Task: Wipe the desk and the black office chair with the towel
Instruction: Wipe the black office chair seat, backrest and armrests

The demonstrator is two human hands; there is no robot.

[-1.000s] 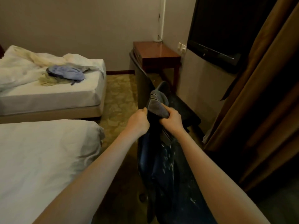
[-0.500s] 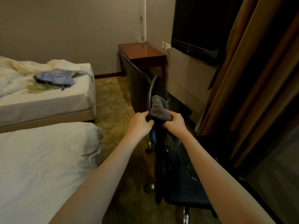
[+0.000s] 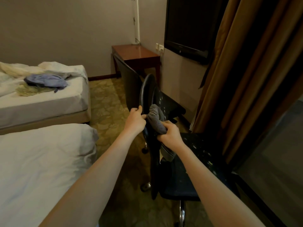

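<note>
The black office chair (image 3: 201, 148) stands in front of me, its thin backrest edge-on and its seat flecked with pale spots. My left hand (image 3: 135, 119) grips the left edge of the backrest. My right hand (image 3: 170, 135) is closed on a bunched grey towel (image 3: 155, 119) and presses it against the inner face of the backrest; one end of the towel hangs below my wrist. The brown wooden desk (image 3: 136, 54) stands in the far corner, well beyond both hands.
A second dark chair (image 3: 131, 79) stands between my chair and the desk. Two white beds (image 3: 41, 161) fill the left side; the far bed carries blue clothing (image 3: 45, 80). Brown curtains (image 3: 246, 71) and a wall television (image 3: 188, 25) are on the right. Patterned carpet lies between.
The view has drawn back and swung left. The towel has slid down from the top of the backrest to its inner face. My left hand keeps its hold on the backrest edge.
</note>
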